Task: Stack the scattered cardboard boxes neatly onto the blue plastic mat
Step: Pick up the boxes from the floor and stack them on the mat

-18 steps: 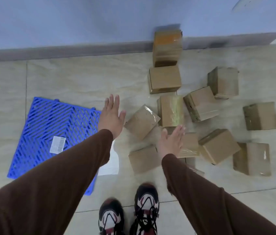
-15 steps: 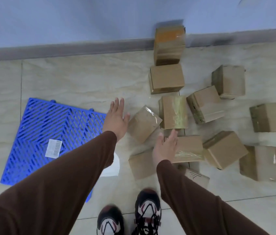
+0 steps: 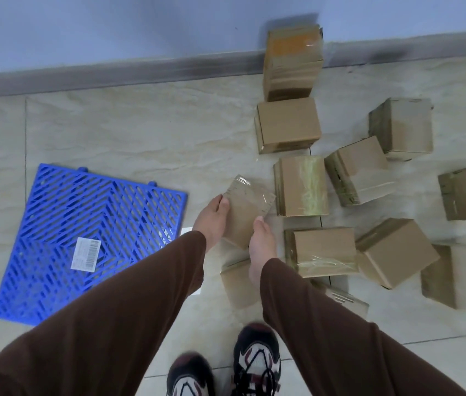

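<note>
A small taped cardboard box [image 3: 247, 208] sits tilted between my two hands near the middle of the floor. My left hand [image 3: 211, 220] grips its left side and my right hand [image 3: 262, 241] grips its lower right side. The blue plastic mat [image 3: 89, 235] lies flat on the tiles to the left, bare except for a white barcode label [image 3: 86, 253]. Several more cardboard boxes are scattered to the right, among them a taped one [image 3: 302, 185] just beside the held box and another [image 3: 240, 284] partly hidden under my right wrist.
A box [image 3: 293, 61] stands against the grey skirting of the blue wall, with another [image 3: 287, 124] in front of it. More boxes [image 3: 394, 252] crowd the right side. My shoes [image 3: 256, 364] are at the bottom. A white paper [image 3: 190, 241] peeks from under my left arm.
Both hands have come in from open, spread poses and closed on the tilted box's two sides. The view has shifted slightly, with the mat now further left.
</note>
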Demonstrator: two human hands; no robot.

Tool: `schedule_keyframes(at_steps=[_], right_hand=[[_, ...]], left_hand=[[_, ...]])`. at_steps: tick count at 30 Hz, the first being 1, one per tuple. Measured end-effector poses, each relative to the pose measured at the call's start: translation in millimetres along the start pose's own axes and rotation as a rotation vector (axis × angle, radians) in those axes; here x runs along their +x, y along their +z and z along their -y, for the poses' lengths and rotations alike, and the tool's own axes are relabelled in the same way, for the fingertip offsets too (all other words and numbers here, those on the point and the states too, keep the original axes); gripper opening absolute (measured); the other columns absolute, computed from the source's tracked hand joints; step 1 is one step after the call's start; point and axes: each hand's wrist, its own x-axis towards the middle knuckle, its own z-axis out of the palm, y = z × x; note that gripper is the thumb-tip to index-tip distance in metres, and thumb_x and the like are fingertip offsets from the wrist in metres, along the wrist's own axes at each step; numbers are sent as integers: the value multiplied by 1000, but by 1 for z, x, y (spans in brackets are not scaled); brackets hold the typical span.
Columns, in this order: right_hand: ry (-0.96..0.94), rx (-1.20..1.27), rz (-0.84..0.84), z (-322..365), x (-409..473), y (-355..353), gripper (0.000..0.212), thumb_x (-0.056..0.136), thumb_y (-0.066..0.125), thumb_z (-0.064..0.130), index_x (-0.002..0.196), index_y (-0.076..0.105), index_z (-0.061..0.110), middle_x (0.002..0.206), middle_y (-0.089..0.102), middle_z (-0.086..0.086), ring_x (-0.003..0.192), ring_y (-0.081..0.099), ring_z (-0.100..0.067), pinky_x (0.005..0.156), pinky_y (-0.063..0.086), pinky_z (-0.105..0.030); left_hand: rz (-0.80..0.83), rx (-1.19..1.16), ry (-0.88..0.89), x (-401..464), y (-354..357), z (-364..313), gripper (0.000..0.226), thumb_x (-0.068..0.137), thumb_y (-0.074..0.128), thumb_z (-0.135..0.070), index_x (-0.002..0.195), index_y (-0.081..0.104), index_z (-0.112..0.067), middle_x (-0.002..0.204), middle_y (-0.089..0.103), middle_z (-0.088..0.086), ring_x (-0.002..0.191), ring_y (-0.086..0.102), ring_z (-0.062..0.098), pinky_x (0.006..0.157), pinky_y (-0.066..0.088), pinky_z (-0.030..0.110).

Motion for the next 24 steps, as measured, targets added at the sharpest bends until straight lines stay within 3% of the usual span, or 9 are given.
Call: schedule_keyframes(at_steps=[4, 7, 9, 11, 14, 18, 20, 22, 24], right_hand=[[-83, -93, 51, 17, -47, 0, 38, 108, 35, 33, 139, 51, 17, 127, 58, -4, 106, 53, -23, 81, 35, -21], [-118, -112, 68, 30, -85, 3, 23, 107, 37, 22, 120, 55, 31, 99, 62, 15, 84, 56, -6, 57, 38, -10], [-131, -114, 85, 39, -109, 9, 22, 106, 40, 20, 111, 53, 37, 90, 58, 23, 78, 53, 6, 54, 39, -2], [-169, -124, 103, 45, -125, 18, 26, 106, 40, 17, 112, 56, 37, 95, 62, 19, 81, 56, 6, 63, 42, -1], [-198, -91, 113, 45, -156, 47, 32, 106, 40, 10, 119, 60, 31, 105, 65, 9, 92, 61, -7, 88, 47, -19], [-229, -73, 118, 23, -192, 97, 32, 104, 41, 6, 104, 61, 30, 94, 65, 22, 76, 61, 14, 69, 44, -5], [-227, -57, 115, 6, -210, 126, 32, 104, 41, 6, 107, 64, 27, 98, 68, 17, 75, 61, 17, 67, 44, -3], [-212, -36, 96, -12, -230, 156, 32, 103, 41, 6, 114, 66, 23, 107, 70, 7, 88, 66, 5, 79, 50, -11], [-193, 2, 87, -31, -250, 188, 31, 104, 42, 7, 124, 64, 17, 116, 69, 1, 102, 66, -11, 92, 51, -25]], left_hand=[[-52, -66, 25, -52, -27, -9, 52, 106, 36, -41, 155, 36, -24, 153, 47, -2, 139, 45, 16, 118, 33, 35], [-94, -98, 31, -91, -52, -18, 50, 107, 37, -36, 155, 37, -22, 154, 47, -1, 141, 44, 16, 120, 31, 36], [-101, -151, 44, -113, -72, -25, 46, 108, 37, -31, 152, 42, -21, 149, 52, 1, 138, 48, 17, 118, 34, 40], [-113, -208, 59, -131, -87, -33, 43, 108, 37, -24, 150, 46, -19, 145, 56, 2, 134, 52, 17, 117, 37, 40], [-152, -279, 73, -164, -122, -35, 41, 108, 35, -16, 146, 50, -17, 141, 60, 4, 130, 55, 18, 114, 40, 38], [-161, -309, 50, -192, -177, -15, 42, 108, 35, -16, 148, 47, -17, 141, 59, 4, 130, 55, 20, 113, 41, 38], [-163, -328, 31, -198, -210, 3, 42, 108, 36, -15, 149, 46, -17, 143, 58, 4, 131, 54, 19, 115, 40, 39], [-147, -327, 15, -204, -245, 25, 43, 108, 37, -15, 150, 45, -18, 144, 57, 3, 132, 53, 18, 113, 40, 36], [-114, -310, 10, -210, -280, 49, 44, 108, 38, -18, 150, 45, -22, 143, 58, -1, 128, 55, 15, 100, 48, 29]])
